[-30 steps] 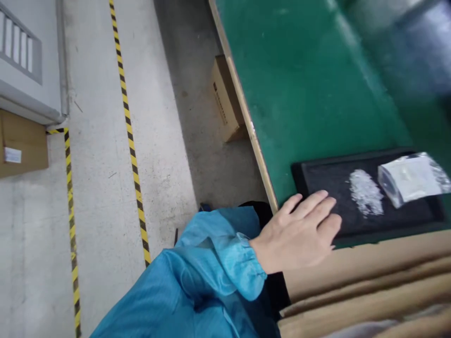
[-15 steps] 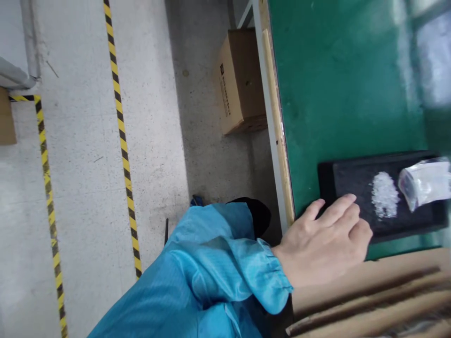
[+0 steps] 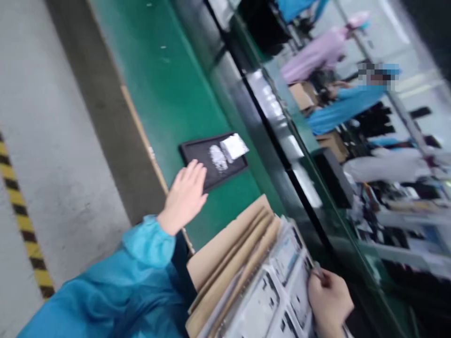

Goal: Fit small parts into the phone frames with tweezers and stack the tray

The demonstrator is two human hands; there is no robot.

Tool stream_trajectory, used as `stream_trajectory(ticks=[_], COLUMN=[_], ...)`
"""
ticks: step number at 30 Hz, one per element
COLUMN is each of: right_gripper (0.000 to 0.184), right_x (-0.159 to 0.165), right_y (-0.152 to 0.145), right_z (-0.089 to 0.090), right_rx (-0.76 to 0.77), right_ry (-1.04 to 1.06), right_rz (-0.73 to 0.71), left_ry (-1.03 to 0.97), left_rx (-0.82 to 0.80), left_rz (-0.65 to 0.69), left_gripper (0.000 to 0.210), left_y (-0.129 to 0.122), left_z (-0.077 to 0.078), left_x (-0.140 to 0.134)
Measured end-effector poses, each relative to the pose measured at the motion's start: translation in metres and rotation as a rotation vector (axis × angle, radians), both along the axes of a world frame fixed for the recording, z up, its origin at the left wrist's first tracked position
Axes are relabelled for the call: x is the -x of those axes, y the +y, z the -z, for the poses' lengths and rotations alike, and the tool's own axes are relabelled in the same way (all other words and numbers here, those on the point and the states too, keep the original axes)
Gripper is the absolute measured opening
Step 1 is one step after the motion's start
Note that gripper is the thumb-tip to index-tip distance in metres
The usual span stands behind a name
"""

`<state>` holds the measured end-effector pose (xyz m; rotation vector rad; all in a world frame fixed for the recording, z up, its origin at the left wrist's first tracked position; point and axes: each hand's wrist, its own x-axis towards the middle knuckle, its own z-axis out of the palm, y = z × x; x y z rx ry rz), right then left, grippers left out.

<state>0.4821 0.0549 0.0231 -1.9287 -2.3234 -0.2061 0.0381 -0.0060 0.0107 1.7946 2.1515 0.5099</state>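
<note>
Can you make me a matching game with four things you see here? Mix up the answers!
1. tray
2. white pieces
3. floor tape
4. person's right hand

A. yellow and black stripes
B. at the cardboard box
C. black, on the green table
D. heaped beside the packet

Pairs: 1-C, 2-D, 3-A, 4-B

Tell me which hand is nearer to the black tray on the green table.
Left. The left hand is right at the black tray's edge, fingers overlapping it in view; the right hand is farther away, beside the white parts.
</note>
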Motion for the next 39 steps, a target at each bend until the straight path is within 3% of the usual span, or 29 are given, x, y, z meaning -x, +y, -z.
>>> stream_trajectory(ticks=[3, 6, 9, 14, 20, 29, 36, 39], right_gripper=[0.040, 0.040, 0.038, 0.030, 0.022, 0.019, 0.018, 0.021], right_x=[-0.031, -0.030, -0.023, -0.018, -0.016, -0.010, -0.001, 0.000], right_y=[-0.006, -0.009, -0.007, -0.005, -0.001, 0.002, 0.002, 0.003], right_z=[-0.004, 0.007, 0.010, 0.004, 0.008, 0.001, -0.011, -0.015], right_rx=[-0.114, -0.102, -0.040, 0.024, 0.082, 0.119, 0.151, 0.177], right_ry=[0.041, 0.138, 0.227, 0.281, 0.266, 0.210, 0.207, 0.190], right_rz=[0.093, 0.138, 0.133, 0.140, 0.178, 0.185, 0.221, 0.267], left_ry=[0.040, 0.126, 0.197, 0.248, 0.237, 0.151, 0.126, 0.106], left_rx=[-0.057, -0.089, -0.099, -0.150, -0.183, -0.197, -0.192, -0.172], left_rz=[0.066, 0.118, 0.063, -0.016, 0.039, 0.124, 0.241, 0.267], left_gripper=[0.061, 0.061, 0.060, 0.057, 0.049, 0.025, 0.023, 0.025], left_y=[0.009, 0.015, 0.022, 0.033, 0.033, 0.000, -0.042, -0.047], left_z=[0.015, 0.015, 0.013, 0.019, 0.019, 0.015, -0.005, -0.014], left_x=[0.026, 0.053, 0.070, 0.075, 0.077, 0.045, -0.005, -0.018])
